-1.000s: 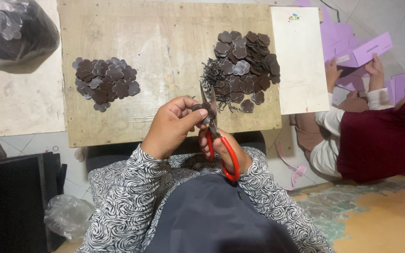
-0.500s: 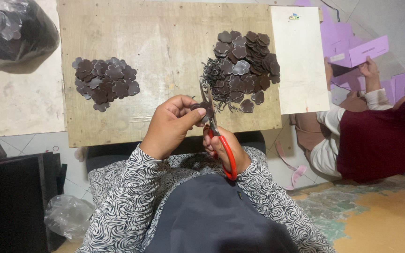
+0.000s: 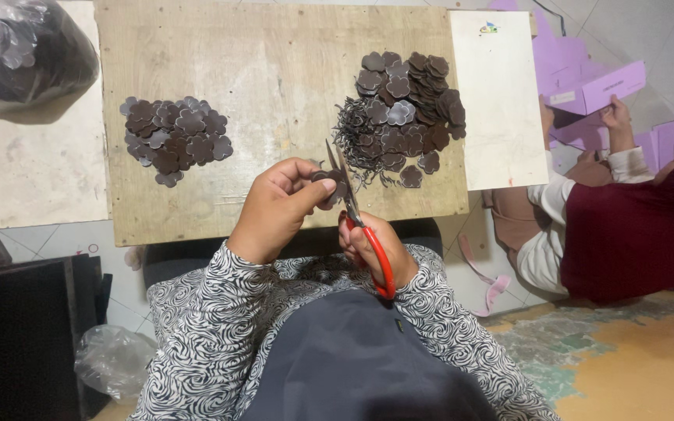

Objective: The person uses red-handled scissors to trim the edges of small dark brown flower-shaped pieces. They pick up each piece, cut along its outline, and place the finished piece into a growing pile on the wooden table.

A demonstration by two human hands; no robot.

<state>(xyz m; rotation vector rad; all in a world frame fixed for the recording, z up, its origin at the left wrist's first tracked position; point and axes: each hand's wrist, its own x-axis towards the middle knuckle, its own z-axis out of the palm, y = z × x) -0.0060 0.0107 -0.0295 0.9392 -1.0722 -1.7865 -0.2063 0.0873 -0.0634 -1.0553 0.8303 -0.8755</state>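
Observation:
My left hand (image 3: 278, 206) pinches a small dark brown flower-shaped piece (image 3: 323, 178) between thumb and fingers. My right hand (image 3: 370, 248) grips red-handled scissors (image 3: 356, 222), whose blades point up and meet the piece. Both hands hover over the near edge of a wooden board (image 3: 274, 70). A pile of brown flower pieces (image 3: 175, 138) lies on the board's left. A larger pile (image 3: 407, 105) with thin dark trimmings (image 3: 352, 144) beside it lies on the right, just beyond the scissor tips.
A clear bag of dark pieces (image 3: 21, 51) sits top left on a pale panel (image 3: 40, 171). A white board (image 3: 497, 101) lies right of the wooden one. Another person in dark red (image 3: 633, 226) sits at right handling purple boxes (image 3: 594, 86). A black box (image 3: 17, 335) stands lower left.
The scissors and the flower piece shifted slightly as my hands worked; the person at right moved the purple box a little.

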